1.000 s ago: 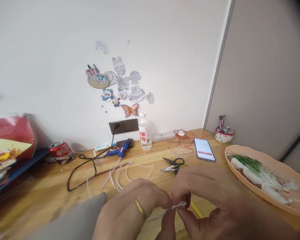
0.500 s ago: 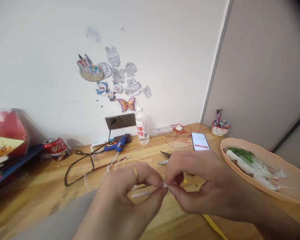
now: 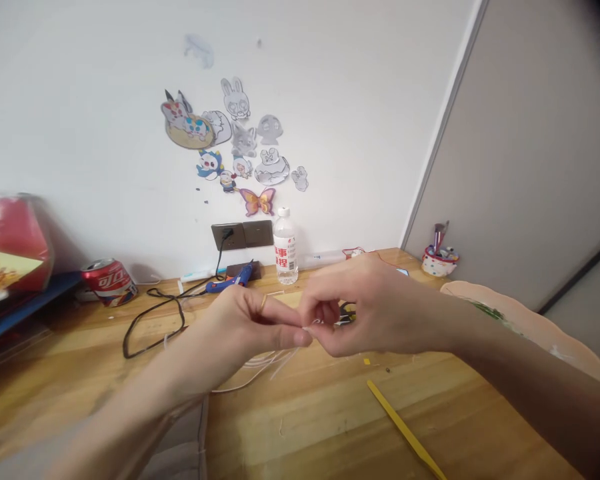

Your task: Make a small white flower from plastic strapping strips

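My left hand [image 3: 247, 327], with a ring on one finger, pinches a thin white strand [image 3: 307, 328] between thumb and fingertips. Closed on the same strand, the fingertips of my right hand [image 3: 380, 310] meet the left ones above the table. Most of the strand is hidden by the fingers. Several pale cords [image 3: 245, 383] lie or hang below the left hand; whether they join the held piece I cannot tell. Behind the right hand, part of a dark tool with yellow [image 3: 348, 312] shows through the gap between thumb and fingers.
On the wooden table [image 3: 300, 433] lies a yellow strip [image 3: 405, 430]. Along the wall stand a red can [image 3: 109, 283], a blue glue gun [image 3: 230, 277] with a black cable [image 3: 130, 333], and a water bottle [image 3: 285, 250]. A peach tray [image 3: 545, 313] and pen cup [image 3: 439, 261] are at right.
Both hands have moved up and slightly left in view, still pinching together. They now cover the pliers and most of the phone; more of the yellow strip shows.
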`<state>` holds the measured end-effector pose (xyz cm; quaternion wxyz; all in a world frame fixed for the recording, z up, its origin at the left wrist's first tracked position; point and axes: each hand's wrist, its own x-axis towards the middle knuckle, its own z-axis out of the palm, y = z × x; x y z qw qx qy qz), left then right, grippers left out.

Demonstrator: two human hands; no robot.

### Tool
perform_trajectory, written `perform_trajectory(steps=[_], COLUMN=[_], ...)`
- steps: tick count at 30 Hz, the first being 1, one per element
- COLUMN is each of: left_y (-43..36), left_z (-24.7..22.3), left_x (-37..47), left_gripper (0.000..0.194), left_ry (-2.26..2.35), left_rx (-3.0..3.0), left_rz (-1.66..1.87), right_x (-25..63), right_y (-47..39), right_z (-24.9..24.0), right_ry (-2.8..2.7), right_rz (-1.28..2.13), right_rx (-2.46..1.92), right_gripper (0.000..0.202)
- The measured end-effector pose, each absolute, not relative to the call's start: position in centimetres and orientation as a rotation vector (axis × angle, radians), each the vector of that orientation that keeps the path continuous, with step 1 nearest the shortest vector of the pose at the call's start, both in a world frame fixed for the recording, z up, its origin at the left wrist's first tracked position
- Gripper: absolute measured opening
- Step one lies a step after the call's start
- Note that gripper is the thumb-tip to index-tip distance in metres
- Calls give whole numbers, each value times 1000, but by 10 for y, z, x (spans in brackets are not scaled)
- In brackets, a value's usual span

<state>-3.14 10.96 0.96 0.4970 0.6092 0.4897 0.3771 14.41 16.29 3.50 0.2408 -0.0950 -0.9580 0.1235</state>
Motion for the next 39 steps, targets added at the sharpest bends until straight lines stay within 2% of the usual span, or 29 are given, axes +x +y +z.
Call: perform_trajectory(steps=[5, 8, 11, 13, 17, 21, 25, 32, 39], left_y=[111, 111, 114, 119, 130, 135, 133, 137, 133], left_z=[9, 8, 5, 1, -10, -18, -17, -21, -26], left_x=[-34, -35, -37, -38, -36, -32, -29, -30, -23], left_gripper=[16, 10, 6, 9, 9, 10, 11, 11, 17], left_ry=[1132, 1167, 1225, 1205, 1125, 1109, 1104, 1112, 1106], left_rx=[1423, 1412, 1380, 1283, 1060, 1038, 1034, 989, 1078], left_rz=[900, 940, 1011, 1077, 1155, 1149, 1153, 1259, 1143], right_x=[138, 139, 152, 167, 203, 222, 224, 228, 204], right_y=[164, 168, 180, 191, 207, 214, 221, 226, 200], right_z=[49, 51, 43, 28, -24, -78, -100, -74, -27], right_ry=[-2722, -2696, -2616, -2644, -2867, -2923, -2790, -2495, -2218], right_rz=[308, 413, 540, 464, 327, 285, 310, 605, 1171], right_rx=[-242, -252, -489, -787, -1100, -1325, -1459, -1471, -1085], right_gripper=[9, 6, 11, 16, 6, 19, 22, 21, 19])
